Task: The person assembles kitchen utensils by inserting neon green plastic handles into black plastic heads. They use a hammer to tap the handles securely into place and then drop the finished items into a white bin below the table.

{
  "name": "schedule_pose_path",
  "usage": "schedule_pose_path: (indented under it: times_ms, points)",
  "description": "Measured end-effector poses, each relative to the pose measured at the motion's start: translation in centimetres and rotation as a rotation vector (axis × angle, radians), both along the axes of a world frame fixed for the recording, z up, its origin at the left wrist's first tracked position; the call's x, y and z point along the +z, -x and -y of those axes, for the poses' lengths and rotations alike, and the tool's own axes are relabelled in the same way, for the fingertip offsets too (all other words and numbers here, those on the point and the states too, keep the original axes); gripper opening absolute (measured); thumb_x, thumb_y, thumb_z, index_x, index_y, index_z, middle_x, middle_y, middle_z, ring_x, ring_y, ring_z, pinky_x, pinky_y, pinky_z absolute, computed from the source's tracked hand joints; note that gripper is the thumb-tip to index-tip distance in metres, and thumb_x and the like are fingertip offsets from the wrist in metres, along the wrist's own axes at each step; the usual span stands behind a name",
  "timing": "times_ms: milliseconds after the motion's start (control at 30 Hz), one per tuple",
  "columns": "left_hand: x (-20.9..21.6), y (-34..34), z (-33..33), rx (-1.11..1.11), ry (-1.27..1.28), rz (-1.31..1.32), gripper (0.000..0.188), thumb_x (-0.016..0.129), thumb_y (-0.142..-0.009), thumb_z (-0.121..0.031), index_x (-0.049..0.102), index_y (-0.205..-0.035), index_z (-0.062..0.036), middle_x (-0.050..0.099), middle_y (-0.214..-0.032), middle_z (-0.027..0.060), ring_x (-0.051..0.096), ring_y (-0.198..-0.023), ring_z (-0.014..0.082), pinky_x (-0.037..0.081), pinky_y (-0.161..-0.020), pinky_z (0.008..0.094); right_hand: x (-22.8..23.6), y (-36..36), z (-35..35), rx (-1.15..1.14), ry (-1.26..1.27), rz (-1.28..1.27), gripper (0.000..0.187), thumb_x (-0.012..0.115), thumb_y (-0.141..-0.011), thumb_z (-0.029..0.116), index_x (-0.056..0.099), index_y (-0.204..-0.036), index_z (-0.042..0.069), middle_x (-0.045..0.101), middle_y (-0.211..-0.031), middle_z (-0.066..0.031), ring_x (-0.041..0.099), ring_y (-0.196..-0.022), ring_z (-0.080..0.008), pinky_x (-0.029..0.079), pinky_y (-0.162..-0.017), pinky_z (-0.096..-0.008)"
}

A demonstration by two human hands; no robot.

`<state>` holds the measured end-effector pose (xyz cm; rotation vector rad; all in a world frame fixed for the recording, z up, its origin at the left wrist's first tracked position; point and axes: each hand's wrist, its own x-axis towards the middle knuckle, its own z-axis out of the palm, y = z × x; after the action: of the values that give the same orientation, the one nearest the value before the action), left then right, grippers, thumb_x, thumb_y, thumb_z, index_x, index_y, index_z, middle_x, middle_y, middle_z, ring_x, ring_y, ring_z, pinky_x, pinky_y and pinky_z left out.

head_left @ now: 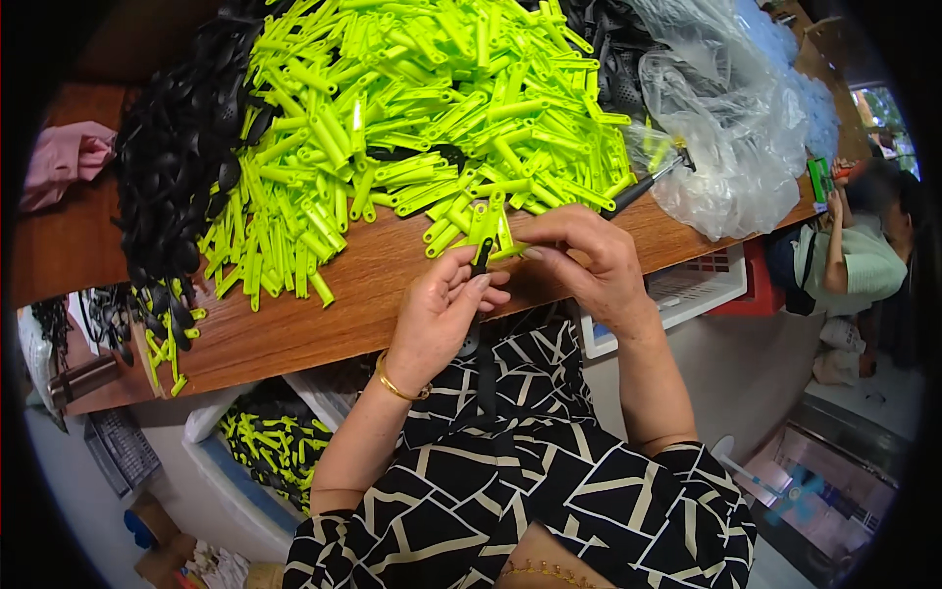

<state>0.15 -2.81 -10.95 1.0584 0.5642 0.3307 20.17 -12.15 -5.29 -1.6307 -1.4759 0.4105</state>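
Observation:
My left hand (440, 312) is closed around a slim black plastic piece (483, 257). Its tip shows above my thumb, and its lower part hangs below the fingers. Beside it, the thumb and fingers of my right hand (591, 257) pinch a lime-green plastic handle piece (507, 252). The two pieces are close together; whether they touch I cannot tell. Just beyond my hands begins a large heap of lime-green handle pieces (422, 88), long and narrow, several with a hole at one end.
Black spoon-like plastic parts (182, 137) are piled on the left of the brown wooden table (363, 285). Clear plastic bags (721, 128) lie at the right, near a screwdriver-like tool (643, 187). Below stand a white crate (702, 294) and a bin of black-and-green pieces (275, 442). Another person (859, 255) is far right.

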Motion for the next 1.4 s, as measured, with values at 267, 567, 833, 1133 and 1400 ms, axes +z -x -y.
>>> schedule_pose_path:
  times_ms: [267, 567, 833, 1133, 1400]
  points:
    - [0.0, 2.2, 0.3, 0.024, -0.278, -0.144, 0.028, 0.057, -0.105, -0.005, 0.059, -0.132, 0.003, 0.075, -0.106, 0.0128, 0.074, -0.09, 0.0157, 0.058, -0.077, 0.0266, 1.3, 2.3, -2.3, 0.189, 0.162, 0.154, 0.013, 0.073, -0.084, 0.003, 0.07, -0.097, 0.003, 0.067, -0.092, -0.0129, 0.068, -0.087, -0.0329, 0.055, -0.076, -0.0405]
    - [-0.5, 3.7, 1.3, 0.079, -0.381, -0.165, 0.024, 0.062, -0.103, -0.006, 0.066, -0.124, 0.0051, 0.077, -0.097, 0.0119, 0.075, -0.084, 0.0145, 0.059, -0.074, 0.025, -0.3, 4.6, -1.1, 0.057, 0.206, -0.031, 0.011, 0.077, -0.085, 0.004, 0.075, -0.096, 0.003, 0.073, -0.089, -0.0109, 0.072, -0.085, -0.0268, 0.055, -0.076, -0.0343]
    - [1.0, 4.1, 1.0, 0.029, -0.658, -0.222, 0.022, 0.063, -0.102, -0.006, 0.068, -0.121, 0.005, 0.078, -0.093, 0.0131, 0.078, -0.085, 0.0173, 0.059, -0.072, 0.0267, 0.4, 5.5, -0.4, 0.005, 0.18, 0.0, 0.014, 0.08, -0.083, 0.006, 0.076, -0.096, 0.003, 0.074, -0.09, -0.0096, 0.073, -0.084, -0.0239, 0.056, -0.075, -0.033]
    - [-0.3, 6.6, 2.9, 0.067, -0.33, -0.078, 0.021, 0.058, -0.106, -0.009, 0.067, -0.118, 0.0053, 0.075, -0.094, 0.0097, 0.073, -0.082, 0.014, 0.059, -0.076, 0.0276, 0.8, 8.4, 0.5, -0.004, -0.075, 0.351, 0.043, 0.082, -0.077, 0.008, 0.07, -0.118, 0.01, 0.067, -0.109, -0.0099, 0.067, -0.098, -0.0299, 0.056, -0.084, -0.0377]
    - [-1.7, 10.8, 5.5, 0.157, -0.174, -0.119, 0.021, 0.057, -0.107, -0.01, 0.066, -0.12, 0.0035, 0.076, -0.094, 0.009, 0.073, -0.085, 0.0122, 0.058, -0.076, 0.0256, -5.8, 11.5, 1.5, 0.061, 0.322, -0.702, 0.021, 0.079, -0.091, 0.015, 0.069, -0.103, 0.001, 0.069, -0.084, 0.0001, 0.061, -0.079, -0.0044, 0.051, -0.07, -0.0235]
